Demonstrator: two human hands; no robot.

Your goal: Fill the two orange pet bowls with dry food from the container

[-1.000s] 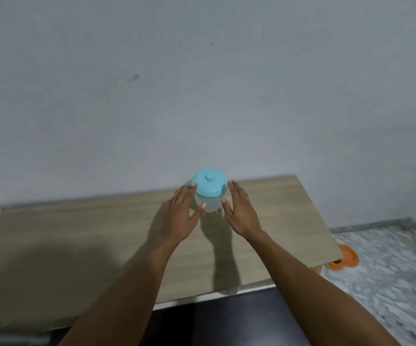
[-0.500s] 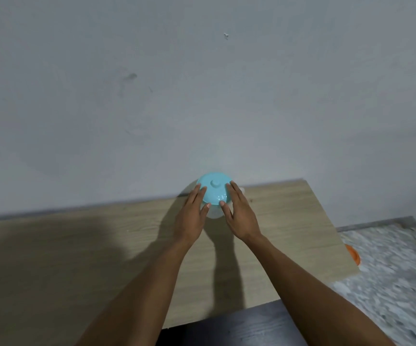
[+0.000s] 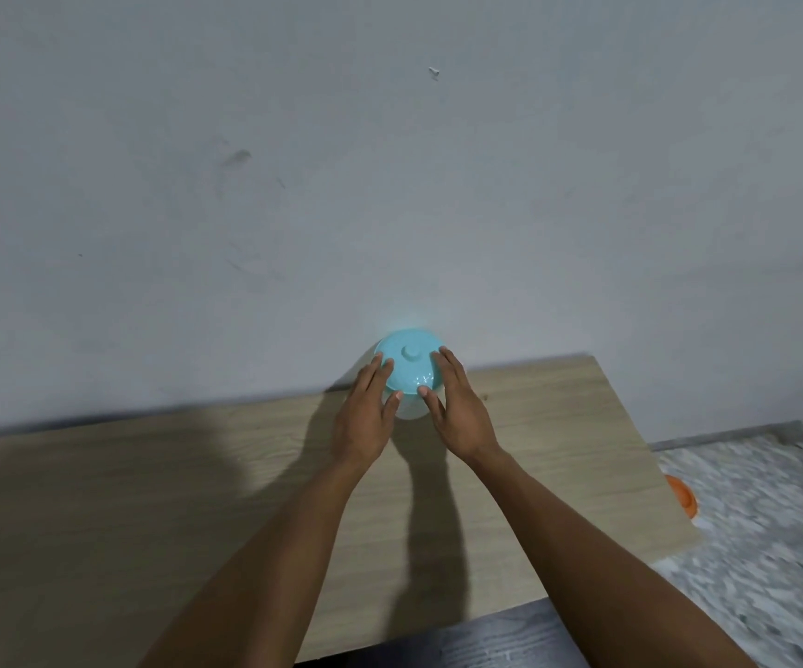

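Note:
A clear food container with a turquoise knobbed lid (image 3: 408, 367) stands on the wooden table (image 3: 149, 484) close to the wall. My left hand (image 3: 366, 417) lies against its left side and my right hand (image 3: 457, 412) against its right side. The fingers of both hands are straight and touch the lid's rim. The container's body is mostly hidden between my palms. Part of one orange pet bowl (image 3: 683, 494) shows on the floor past the table's right edge. The other bowl is out of sight.
A grey wall rises right behind the table. To the right lies a speckled stone floor (image 3: 765, 523). A dark surface (image 3: 476, 638) runs below the table's near edge.
Both hands have closed in from beside the container until they touch the lid on either side. The view has shifted left, so less of the orange bowl shows.

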